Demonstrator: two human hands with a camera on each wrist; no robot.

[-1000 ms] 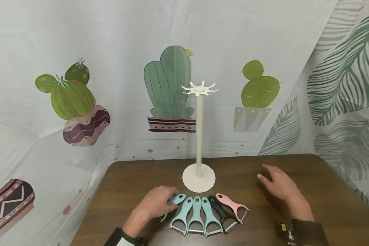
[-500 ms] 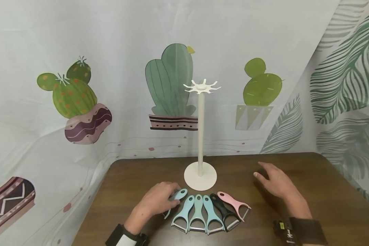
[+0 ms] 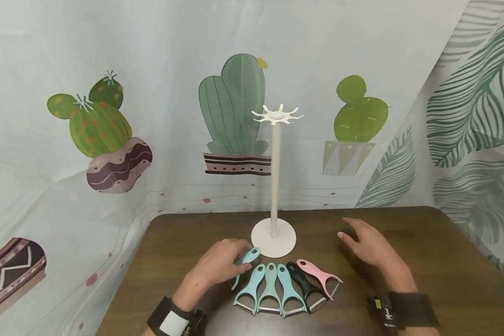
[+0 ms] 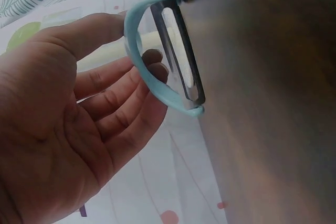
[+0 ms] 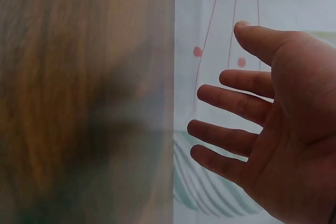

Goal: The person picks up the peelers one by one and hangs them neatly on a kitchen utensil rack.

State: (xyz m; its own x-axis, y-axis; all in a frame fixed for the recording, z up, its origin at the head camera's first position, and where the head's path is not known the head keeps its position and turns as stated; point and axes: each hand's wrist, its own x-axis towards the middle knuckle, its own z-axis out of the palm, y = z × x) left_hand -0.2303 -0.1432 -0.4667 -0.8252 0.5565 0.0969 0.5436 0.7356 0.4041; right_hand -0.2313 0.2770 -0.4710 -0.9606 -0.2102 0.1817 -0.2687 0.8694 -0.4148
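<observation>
My left hand [image 3: 220,262] pinches a light blue peeler [image 4: 137,59] between thumb and fingers, its holed handle end pointing toward the stand and its blade facing the wrist camera. Just right of that hand, several peelers lie fanned on the table: a blue one [image 3: 252,284], a green one [image 3: 270,283], another blue one [image 3: 288,288], a black one [image 3: 303,280] and a pink one [image 3: 316,272]. Behind them rises a white stand [image 3: 275,182] with a ring of hooks [image 3: 277,115] on top. My right hand [image 3: 371,245] hovers at the right with fingers spread, holding nothing.
The brown wooden table [image 3: 185,228] ends at a white cloth backdrop [image 3: 172,116] printed with cacti and leaves. The stand's round base [image 3: 263,240] sits near the back edge, close to the fingertips of my left hand.
My left hand has lifted the blue peeler and carried it a little forward and right, toward the stand's base. My right hand has shifted slightly left. The other peelers stay on the table.
</observation>
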